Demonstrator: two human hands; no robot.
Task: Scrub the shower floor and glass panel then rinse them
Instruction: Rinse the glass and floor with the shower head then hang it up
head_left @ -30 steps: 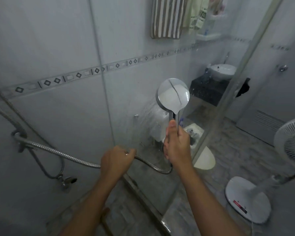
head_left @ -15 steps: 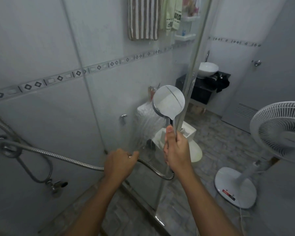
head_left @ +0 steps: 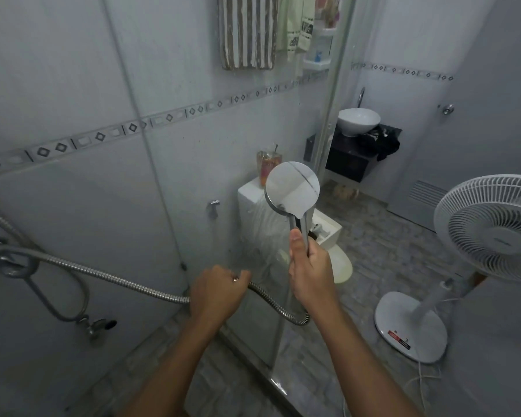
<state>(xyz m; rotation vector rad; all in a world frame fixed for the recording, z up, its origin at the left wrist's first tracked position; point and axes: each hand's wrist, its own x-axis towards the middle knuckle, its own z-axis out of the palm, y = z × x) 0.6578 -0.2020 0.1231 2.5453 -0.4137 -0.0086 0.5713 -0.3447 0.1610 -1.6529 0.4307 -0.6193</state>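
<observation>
Two hands work a chrome shower head [head_left: 292, 188] at the glass panel [head_left: 283, 115] of a tiled shower stall. The right hand [head_left: 310, 272] is wrapped tight round the head's handle, thumb laid up along it. It holds the round disc upright at mid-frame, close to the panel's free edge, with its polished back to the camera. Streaks of water [head_left: 259, 233] show on the glass just left of the handle. The left hand [head_left: 217, 293], lower and to the left, has its fingers curled closed round the metal hose [head_left: 103, 275]. From that fist the hose dips in a short loop to the base of the handle. On the other side it runs left along the wall to a bracket, with a wall tap [head_left: 98, 326] below. The shower floor [head_left: 163, 341], in grey tile, lies under both forearms, bounded by the panel's bottom track.

Through the glass stands a white toilet [head_left: 250, 200], a patterned bottle [head_left: 268, 167] on its tank. Beyond the panel's edge, a white pedestal fan [head_left: 494, 227] stands on the bathroom floor at right. A white bowl basin [head_left: 358, 121] sits on a dark cabinet near the door. A striped towel [head_left: 247, 31] hangs high on the wall.
</observation>
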